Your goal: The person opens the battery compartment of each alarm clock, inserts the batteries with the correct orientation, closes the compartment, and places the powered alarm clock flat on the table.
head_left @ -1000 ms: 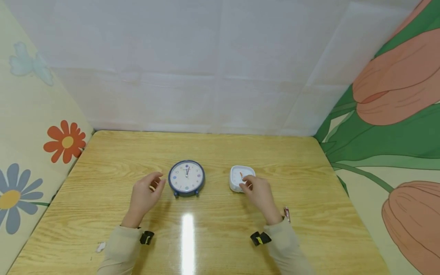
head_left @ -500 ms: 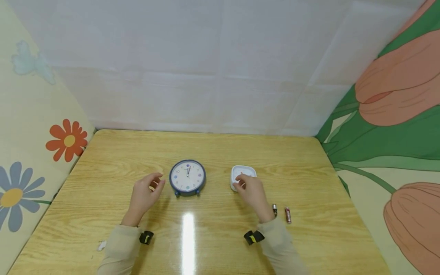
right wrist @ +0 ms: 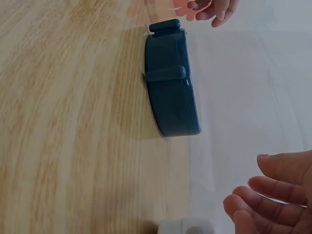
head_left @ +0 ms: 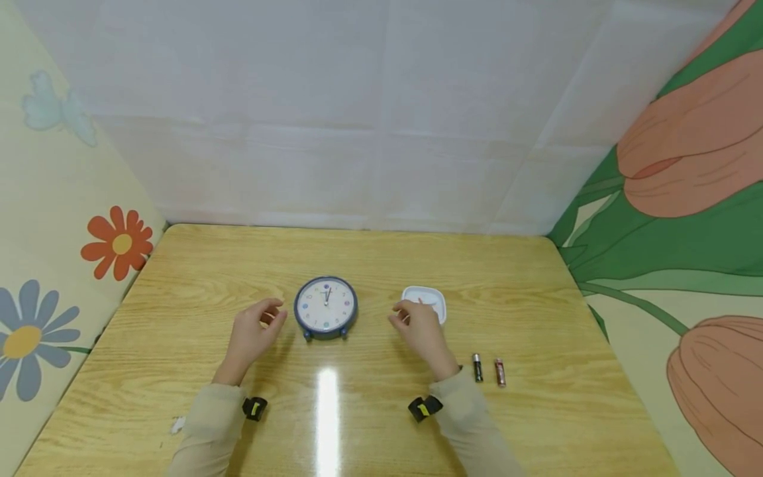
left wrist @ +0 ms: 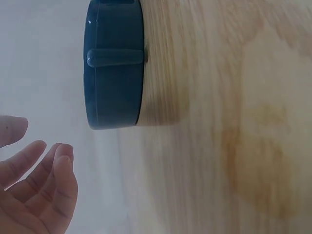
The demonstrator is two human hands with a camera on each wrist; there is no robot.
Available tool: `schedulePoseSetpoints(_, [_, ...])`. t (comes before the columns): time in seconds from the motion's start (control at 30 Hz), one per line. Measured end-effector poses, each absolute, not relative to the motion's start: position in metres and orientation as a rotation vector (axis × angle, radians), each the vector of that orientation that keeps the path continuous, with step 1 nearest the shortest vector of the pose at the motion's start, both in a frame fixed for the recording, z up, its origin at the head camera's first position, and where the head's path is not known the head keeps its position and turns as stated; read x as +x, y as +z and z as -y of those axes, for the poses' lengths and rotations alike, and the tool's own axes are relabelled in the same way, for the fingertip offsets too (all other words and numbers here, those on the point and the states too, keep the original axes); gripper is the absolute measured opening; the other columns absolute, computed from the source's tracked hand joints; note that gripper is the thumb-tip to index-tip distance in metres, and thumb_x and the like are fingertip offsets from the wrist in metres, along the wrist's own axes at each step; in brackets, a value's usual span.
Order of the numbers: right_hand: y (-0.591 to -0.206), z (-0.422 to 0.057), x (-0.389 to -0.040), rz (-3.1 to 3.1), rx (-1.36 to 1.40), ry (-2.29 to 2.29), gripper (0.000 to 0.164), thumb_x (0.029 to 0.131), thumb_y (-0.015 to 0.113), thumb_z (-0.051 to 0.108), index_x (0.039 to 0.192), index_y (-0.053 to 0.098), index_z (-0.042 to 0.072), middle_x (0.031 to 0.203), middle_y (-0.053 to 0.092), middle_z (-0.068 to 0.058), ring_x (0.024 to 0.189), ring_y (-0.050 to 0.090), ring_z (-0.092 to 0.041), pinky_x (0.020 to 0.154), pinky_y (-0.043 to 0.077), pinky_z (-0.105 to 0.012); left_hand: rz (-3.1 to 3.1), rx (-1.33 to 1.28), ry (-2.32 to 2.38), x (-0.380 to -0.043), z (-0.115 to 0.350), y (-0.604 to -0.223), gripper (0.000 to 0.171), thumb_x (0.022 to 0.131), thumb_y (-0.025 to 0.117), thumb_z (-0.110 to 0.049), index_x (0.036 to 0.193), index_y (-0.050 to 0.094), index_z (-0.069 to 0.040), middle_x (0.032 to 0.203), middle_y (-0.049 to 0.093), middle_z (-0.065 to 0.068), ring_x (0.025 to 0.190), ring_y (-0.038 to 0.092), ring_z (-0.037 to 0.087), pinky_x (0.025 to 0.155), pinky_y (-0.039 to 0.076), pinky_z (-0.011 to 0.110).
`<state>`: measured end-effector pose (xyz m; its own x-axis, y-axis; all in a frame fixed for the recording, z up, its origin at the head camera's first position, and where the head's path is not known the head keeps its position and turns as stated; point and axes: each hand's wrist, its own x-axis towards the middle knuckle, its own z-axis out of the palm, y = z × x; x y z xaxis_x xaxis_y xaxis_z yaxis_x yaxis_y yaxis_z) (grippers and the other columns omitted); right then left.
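Observation:
A round clock (head_left: 325,306) with a dark blue case and two short feet lies face up on the table. Just left of it hovers my left hand (head_left: 253,334), fingers loosely curved and nothing between them. My right hand (head_left: 420,331) is over the front left part of a small white square clock (head_left: 436,301), hiding some of its face. That hand also holds nothing; its thumb and fingers stand apart in the right wrist view. The blue case (left wrist: 114,73) shows side-on in the left wrist view, beyond the fingertips.
Two batteries, a black one (head_left: 477,368) and a red one (head_left: 499,373), lie right of my right wrist. A white scrap (head_left: 177,424) is near my left sleeve. The wooden table (head_left: 369,258) ends at a white cloth wall, with flowered panels on both sides.
My right hand has moved left across the white clock toward the blue one, uncovering the black battery beside the red one. My left hand stays nearly still.

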<state>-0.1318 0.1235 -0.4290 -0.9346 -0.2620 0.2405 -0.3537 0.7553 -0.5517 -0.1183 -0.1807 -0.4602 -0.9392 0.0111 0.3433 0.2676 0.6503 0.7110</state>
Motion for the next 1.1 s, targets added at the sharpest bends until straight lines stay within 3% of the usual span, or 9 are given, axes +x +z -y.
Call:
schedulePoseSetpoints(0.17, [-0.434,-0.117,-0.135,2.831,0.511,0.919,0.015,0.081,0.067,0.01,0.09,0.066,-0.001,0.069,0.063,-0.003,0.06,0.058,-0.014,0.098,0.031,-0.054,2.618,-0.175,-1.199,-0.12,0.181,-0.462,0.021,0.083,0.063,-0.005,0.1,0.062,0.007,0.078,0.062,0.012,0.066,0.06,0.025,0.053,0.048,0.026])
schedulePoseSetpoints(0.53, [-0.437,-0.109,-0.14,2.87,0.505,0.943,0.019,0.083,0.066,0.014,0.093,0.066,-0.001,0.072,0.063,-0.004,0.064,0.059,-0.016,0.094,0.029,-0.059,2.697,-0.131,-1.186,-0.124,0.183,-0.464,0.025,0.085,0.06,-0.009,0.104,0.06,0.006,0.08,0.062,0.013,0.069,0.06,0.024,0.056,0.049,0.03])
schedulePoseSetpoints(0.77, [-0.437,-0.104,-0.143,2.866,0.528,0.958,0.018,0.082,0.066,0.012,0.094,0.066,-0.002,0.073,0.064,-0.006,0.065,0.06,-0.018,0.07,0.047,-0.037,2.78,-0.072,-1.214,-0.131,0.183,-0.463,0.034,0.088,0.057,-0.015,0.114,0.055,0.007,0.097,0.06,0.023,0.081,0.059,0.032,0.064,0.052,0.04])
schedulePoseSetpoints(0.9, [-0.437,-0.102,-0.145,2.9,0.516,0.974,0.02,0.083,0.065,0.012,0.096,0.065,-0.002,0.076,0.064,-0.007,0.066,0.06,-0.018,0.062,0.05,-0.03,2.815,-0.056,-1.244,-0.135,0.183,-0.461,0.038,0.089,0.056,-0.016,0.118,0.051,0.008,0.102,0.058,0.026,0.084,0.059,0.034,0.068,0.052,0.043])
schedulePoseSetpoints(1.1, [-0.436,-0.1,-0.146,2.94,0.491,0.987,0.022,0.084,0.065,0.014,0.098,0.065,-0.003,0.077,0.064,-0.007,0.067,0.059,-0.018,0.06,0.049,-0.028,2.884,-0.031,-1.314,-0.143,0.183,-0.462,0.046,0.091,0.054,-0.02,0.126,0.044,0.008,0.11,0.054,0.03,0.093,0.057,0.04,0.076,0.051,0.046])
